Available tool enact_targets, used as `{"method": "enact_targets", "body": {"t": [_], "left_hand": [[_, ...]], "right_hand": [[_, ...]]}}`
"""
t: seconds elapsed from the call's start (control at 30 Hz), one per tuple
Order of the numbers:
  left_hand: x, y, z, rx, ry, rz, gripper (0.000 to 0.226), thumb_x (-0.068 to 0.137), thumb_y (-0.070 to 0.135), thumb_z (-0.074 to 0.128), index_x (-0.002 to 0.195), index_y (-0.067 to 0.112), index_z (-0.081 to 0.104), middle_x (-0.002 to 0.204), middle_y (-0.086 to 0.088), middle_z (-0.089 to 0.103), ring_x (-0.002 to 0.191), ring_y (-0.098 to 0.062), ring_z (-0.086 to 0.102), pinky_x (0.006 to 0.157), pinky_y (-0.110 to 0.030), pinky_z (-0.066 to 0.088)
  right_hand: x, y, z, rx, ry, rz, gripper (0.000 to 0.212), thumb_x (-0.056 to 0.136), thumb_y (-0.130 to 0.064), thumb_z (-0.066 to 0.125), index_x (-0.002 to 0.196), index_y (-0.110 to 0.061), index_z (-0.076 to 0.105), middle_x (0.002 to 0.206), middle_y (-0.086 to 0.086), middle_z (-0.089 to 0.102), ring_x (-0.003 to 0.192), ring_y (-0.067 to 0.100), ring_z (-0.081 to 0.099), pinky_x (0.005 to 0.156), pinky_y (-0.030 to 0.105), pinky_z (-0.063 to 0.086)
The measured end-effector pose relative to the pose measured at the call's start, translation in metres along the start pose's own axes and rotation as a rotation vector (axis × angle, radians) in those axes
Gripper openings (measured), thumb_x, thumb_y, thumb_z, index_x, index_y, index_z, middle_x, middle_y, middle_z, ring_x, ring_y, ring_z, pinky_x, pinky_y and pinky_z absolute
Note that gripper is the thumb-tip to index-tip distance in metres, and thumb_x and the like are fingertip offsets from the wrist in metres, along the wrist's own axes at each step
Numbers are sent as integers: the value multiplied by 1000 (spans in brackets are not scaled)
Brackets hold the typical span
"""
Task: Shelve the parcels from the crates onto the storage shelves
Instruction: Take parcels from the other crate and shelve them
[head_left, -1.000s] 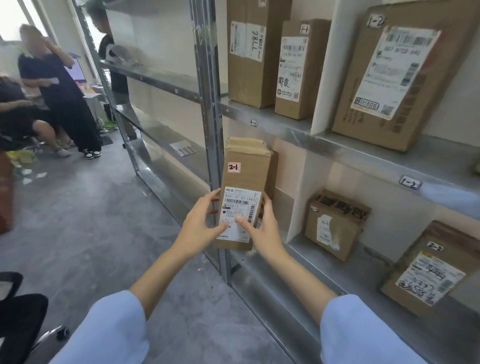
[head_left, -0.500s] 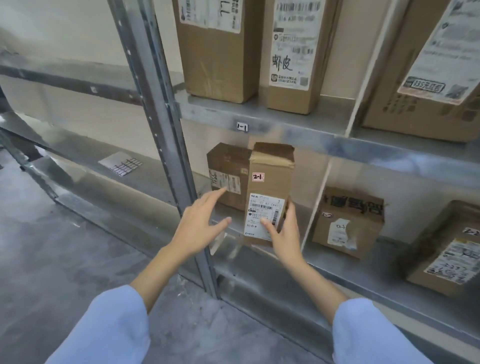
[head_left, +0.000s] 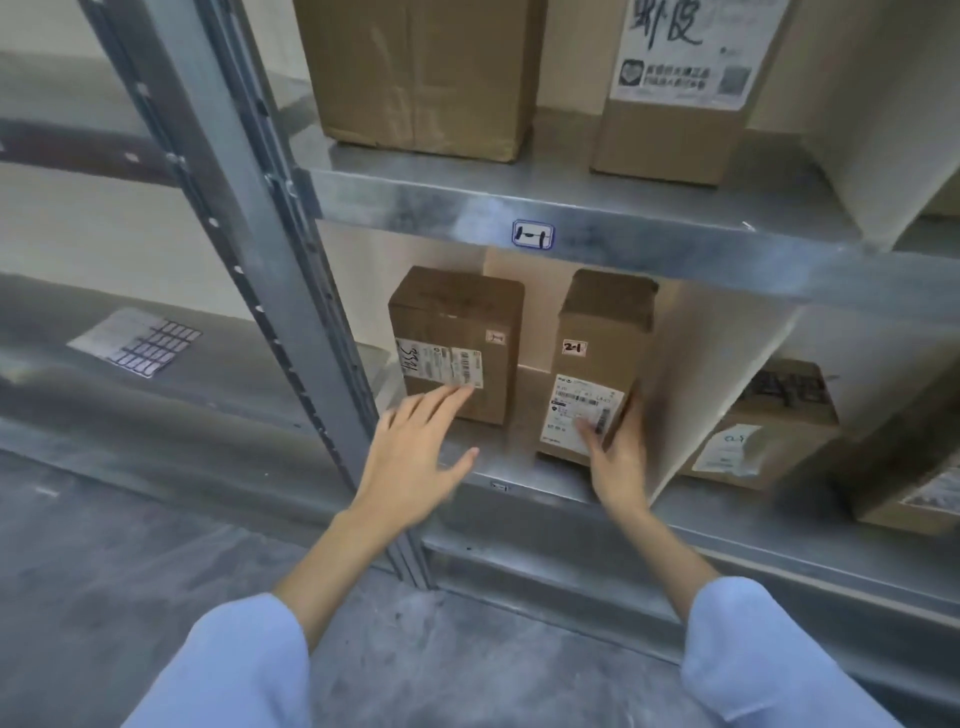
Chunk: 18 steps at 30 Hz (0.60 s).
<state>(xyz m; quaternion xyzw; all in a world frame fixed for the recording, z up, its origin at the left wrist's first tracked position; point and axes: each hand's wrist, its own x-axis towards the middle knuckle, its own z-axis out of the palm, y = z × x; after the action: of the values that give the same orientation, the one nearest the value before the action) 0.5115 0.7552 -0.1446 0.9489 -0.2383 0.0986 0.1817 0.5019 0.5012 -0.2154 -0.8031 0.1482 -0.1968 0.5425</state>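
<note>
A tall brown parcel (head_left: 602, 353) marked "2-1" with a white shipping label stands upright on the lower metal shelf (head_left: 524, 475), close to a white divider. My right hand (head_left: 615, 457) holds its lower right corner, thumb on the label and fingers round the side. My left hand (head_left: 415, 452) hovers with fingers spread in front of a second brown parcel (head_left: 457, 338) that stands to the left on the same shelf; it holds nothing.
A grey upright post (head_left: 270, 249) rises left of my left hand. The upper shelf (head_left: 597, 228), tagged "1-1", carries two larger boxes. Right of the divider (head_left: 717, 374) stand more parcels (head_left: 769, 431). A sticker sheet (head_left: 135, 340) lies on the left bay. Grey floor below.
I have come closer to the shelf. The "2-1" parcel went from both hands in front of the rack onto the lower shelf; my left hand let go and now hovers apart.
</note>
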Motion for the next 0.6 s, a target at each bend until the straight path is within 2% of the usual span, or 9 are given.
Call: {"method": "enact_targets", "body": {"t": [0.07,0.13,0.17,0.27,0.37,0.43,0.5,0.53,0.6], "left_hand": [[3,-4,7,-15,-11,6,67,90,48,54,150,30,31,152,10,38,133,-13,36,103,-31,28],[4,-7,12,-15,-22,9,69,89,49,52,151,30,29,152,10,38,133,-13,37,101,-27,25],[4,-8,14,-16,-28,9,69,89,49,52,151,31,29,152,11,37,133,-12,37,101,-26,23],[4,-13,21,-24,-46,1,70,89,48,54,152,31,28,152,10,36,134,-12,36,102,-25,21],[3,-13,25,-15,-61,0,71,90,48,56,152,31,27,153,10,36,134,-13,36,101,-26,22],[2,-9,25,-20,-68,3,71,90,47,57,152,30,27,152,9,37,133,-14,37,101,-27,25],[1,-3,23,-22,-70,8,71,90,46,57,152,30,28,153,9,37,134,-14,36,102,-28,25],[0,0,22,-26,-66,9,71,90,46,58,152,30,28,153,9,37,134,-14,35,102,-27,24],[-1,9,18,-35,-57,9,71,90,46,58,152,30,27,153,9,36,134,-13,34,102,-27,23]], "right_hand": [[4,5,5,14,-7,20,80,92,-37,66,150,-44,12,143,-19,35,123,-4,38,94,3,27],[8,10,9,12,5,5,71,90,-48,63,135,-67,12,144,-20,35,127,-4,39,100,14,29],[11,14,11,10,12,-1,67,89,-54,62,130,-73,12,145,-20,35,129,-5,38,102,16,29],[19,23,16,24,10,-10,66,84,-64,59,128,-78,12,147,-15,36,132,-5,38,106,18,30],[20,27,16,18,7,-9,69,86,-56,59,127,-80,10,150,-9,38,135,1,38,109,21,30],[18,28,12,11,-16,-4,73,92,-40,59,130,-78,10,153,-5,37,139,8,38,115,31,32],[15,29,6,-3,-37,2,76,96,-25,59,137,-69,12,154,-1,38,141,13,39,117,41,34],[13,28,4,-12,-44,-5,76,97,-21,59,143,-60,13,154,0,38,141,16,39,116,43,35],[5,27,0,-81,-56,-26,73,97,-18,60,153,-30,16,155,6,36,141,24,39,115,41,34]]}}
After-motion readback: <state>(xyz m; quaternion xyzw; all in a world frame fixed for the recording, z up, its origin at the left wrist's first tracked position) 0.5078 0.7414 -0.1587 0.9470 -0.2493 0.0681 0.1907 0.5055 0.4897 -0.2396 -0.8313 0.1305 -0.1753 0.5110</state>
